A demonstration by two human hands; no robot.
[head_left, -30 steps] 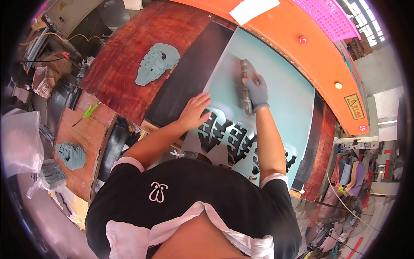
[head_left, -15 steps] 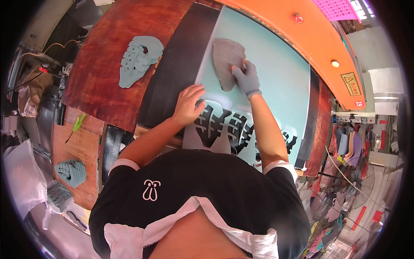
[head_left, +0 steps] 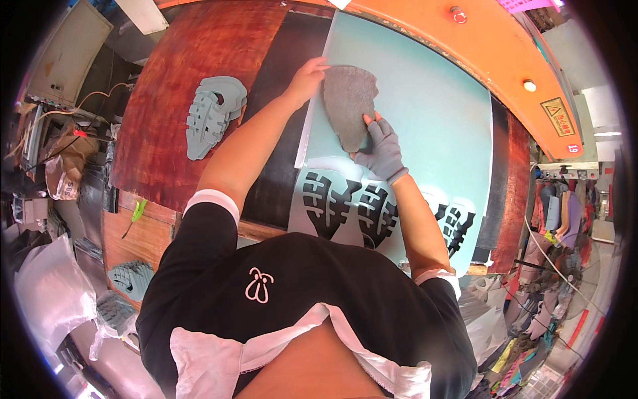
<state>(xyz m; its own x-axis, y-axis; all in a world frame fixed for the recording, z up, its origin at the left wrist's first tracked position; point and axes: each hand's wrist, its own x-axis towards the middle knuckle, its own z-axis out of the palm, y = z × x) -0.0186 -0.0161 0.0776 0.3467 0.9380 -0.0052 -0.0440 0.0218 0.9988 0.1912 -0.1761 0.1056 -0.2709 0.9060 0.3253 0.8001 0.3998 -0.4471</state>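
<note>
On the pale blue-green sheet lies a grey, rough-topped cutting die shaped like a shoe upper. My bare left hand pinches its upper left edge, with the fingertips partly out of sight. My right hand, in a grey glove with bare fingertips, grips the lower right edge, thumb near the narrow tip. Below the die, the sheet has a row of slotted shoe-upper cutouts through which a black surface shows. My right forearm covers part of that row.
A stack of cut shoe-upper pieces rests on the red-brown board at left. More pieces lie lower left on a wooden table. The orange press beam, with a red button, crosses the far side.
My left hand has moved up and away from the cutouts to the die's upper left edge. My right hand has slid down toward the die's narrow tip. The whole view has shifted slightly.
</note>
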